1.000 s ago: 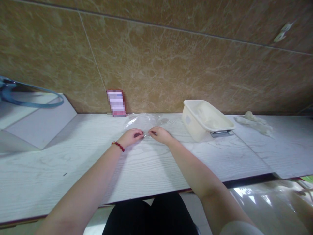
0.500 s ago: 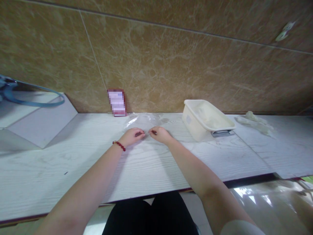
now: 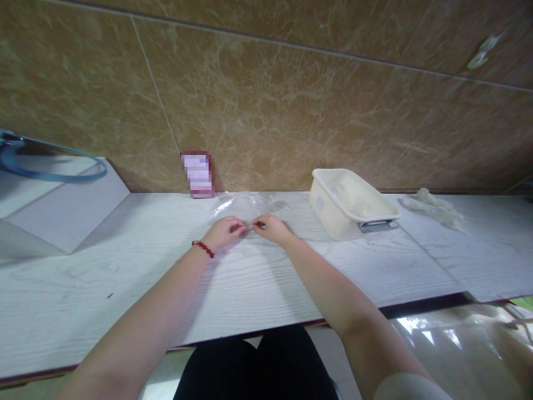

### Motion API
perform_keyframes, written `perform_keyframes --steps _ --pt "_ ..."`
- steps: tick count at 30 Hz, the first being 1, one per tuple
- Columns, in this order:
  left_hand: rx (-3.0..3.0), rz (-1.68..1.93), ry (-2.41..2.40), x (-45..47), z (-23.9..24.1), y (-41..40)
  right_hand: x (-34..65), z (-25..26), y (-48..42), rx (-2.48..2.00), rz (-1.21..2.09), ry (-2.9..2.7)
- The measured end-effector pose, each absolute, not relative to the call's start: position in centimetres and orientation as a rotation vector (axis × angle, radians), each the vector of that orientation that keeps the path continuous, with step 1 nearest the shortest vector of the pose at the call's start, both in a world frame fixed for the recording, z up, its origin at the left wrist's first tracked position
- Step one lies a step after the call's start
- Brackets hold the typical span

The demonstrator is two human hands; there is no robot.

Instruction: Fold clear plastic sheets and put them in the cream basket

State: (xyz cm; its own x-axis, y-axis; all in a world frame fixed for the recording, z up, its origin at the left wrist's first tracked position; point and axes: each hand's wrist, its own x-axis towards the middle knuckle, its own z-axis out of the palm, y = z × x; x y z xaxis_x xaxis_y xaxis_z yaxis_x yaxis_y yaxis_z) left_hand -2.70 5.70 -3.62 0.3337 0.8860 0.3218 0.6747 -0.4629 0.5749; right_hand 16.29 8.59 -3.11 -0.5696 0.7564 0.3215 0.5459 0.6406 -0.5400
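A clear plastic bag (image 3: 245, 204) lies flat on the white wood-grain table (image 3: 125, 278), near the wall. My left hand (image 3: 225, 231), with a red bead bracelet on its wrist, pinches the bag's near edge with closed fingers. My right hand (image 3: 270, 228) pinches the same edge just to the right, fingertips almost touching the left hand's. Both hands rest on the table.
A cream plastic tub (image 3: 347, 203) sits on a small scale to the right. Crumpled clear plastic (image 3: 433, 205) lies further right. A small red-and-white pack (image 3: 197, 174) leans on the brown tiled wall. A white box with a blue strap (image 3: 50, 175) stands at the left.
Both hands stay on the bag's edge; the fingertips drew slightly apart, then came close together again.
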Motion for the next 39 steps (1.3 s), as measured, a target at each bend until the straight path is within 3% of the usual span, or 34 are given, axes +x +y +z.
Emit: perform_keyframes --steps 15,39 --pt "2.374 0.751 1.424 -2.61 -3.26 5.47 16.12 -3.4 8.81 -0.975 0.542 -2.325" --pt "2.424 0.852 1.433 -1.82 -3.49 5.25 16.09 -3.03 8.59 -0.992 0.667 -2.253"
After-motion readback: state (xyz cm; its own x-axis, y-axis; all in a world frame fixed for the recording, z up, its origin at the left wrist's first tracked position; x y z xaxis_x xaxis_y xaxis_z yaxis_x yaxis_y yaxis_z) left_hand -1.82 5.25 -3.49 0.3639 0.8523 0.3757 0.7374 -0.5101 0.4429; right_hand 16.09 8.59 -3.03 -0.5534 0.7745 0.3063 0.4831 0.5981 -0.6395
